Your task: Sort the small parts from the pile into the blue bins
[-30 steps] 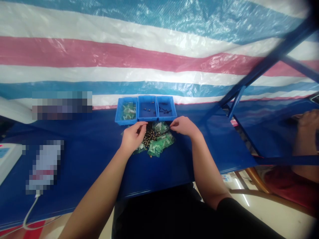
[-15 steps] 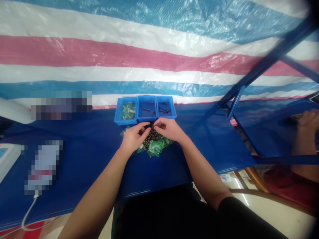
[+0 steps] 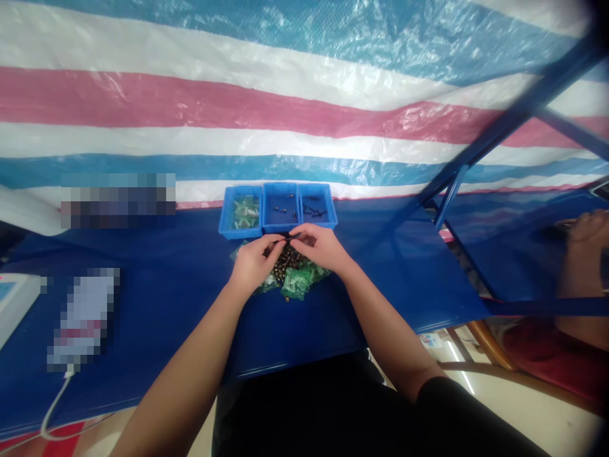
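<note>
My left hand (image 3: 253, 261) is closed in a pinch, thumb and forefinger together, over the far side of a pile. Opposite it, my right hand (image 3: 318, 246) pinches too, its fingertips almost meeting the left ones. A thin dark piece seems to sit between the fingertips, too small to name. Below them lies a heap of small brass-and-black screws (image 3: 284, 261). Green plastic packets (image 3: 297, 282) lie at the heap's near side, partly under my right hand.
Behind the heap stand three blue bins: the left bin (image 3: 221, 219) holds clear-green packets, the middle bin (image 3: 280, 222) a few brass screws, the right bin (image 3: 318, 189) dark screws. A blurred-out device with a white cable (image 3: 51, 406) lies left. Across a blue frame (image 3: 495, 136), another person's arm (image 3: 583, 266) shows.
My right hand has shifted slightly left and up, bringing its fingertips closer to my left hand's. My left fingertips have drawn together. The bins and packets stay as they were.
</note>
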### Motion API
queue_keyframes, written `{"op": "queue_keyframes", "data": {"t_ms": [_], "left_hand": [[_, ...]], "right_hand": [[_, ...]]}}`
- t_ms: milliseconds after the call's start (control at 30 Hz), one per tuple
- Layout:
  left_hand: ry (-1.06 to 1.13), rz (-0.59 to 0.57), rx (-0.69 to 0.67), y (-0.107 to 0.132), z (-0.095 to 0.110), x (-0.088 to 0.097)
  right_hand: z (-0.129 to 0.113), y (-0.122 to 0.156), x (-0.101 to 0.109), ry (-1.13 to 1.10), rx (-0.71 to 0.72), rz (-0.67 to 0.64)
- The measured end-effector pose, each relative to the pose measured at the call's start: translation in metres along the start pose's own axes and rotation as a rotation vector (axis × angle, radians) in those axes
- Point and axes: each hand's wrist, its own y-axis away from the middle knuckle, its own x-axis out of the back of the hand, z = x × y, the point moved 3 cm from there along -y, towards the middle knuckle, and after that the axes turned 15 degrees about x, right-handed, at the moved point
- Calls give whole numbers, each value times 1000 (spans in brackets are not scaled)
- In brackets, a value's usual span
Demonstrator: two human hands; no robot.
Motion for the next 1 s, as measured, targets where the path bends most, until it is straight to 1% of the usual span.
{"op": "queue_keyframes", "data": {"t_ms": [167,367,567,800,1000], "left_hand": [[12,18,7,1,-1,0],[33,36,43,1,-2,1],[13,54,47,0,-2,2],[23,87,35,1,-4,2],[38,95,8,1,-3,2]], "right_hand": [[1,-1,-5,-15,58,68],[5,-2,-8,-51,3,135],[9,-2,-12,-104,-6,130],[13,-1,-14,-184,-2,172],[14,-1,-15,-194,-30,170]]}}
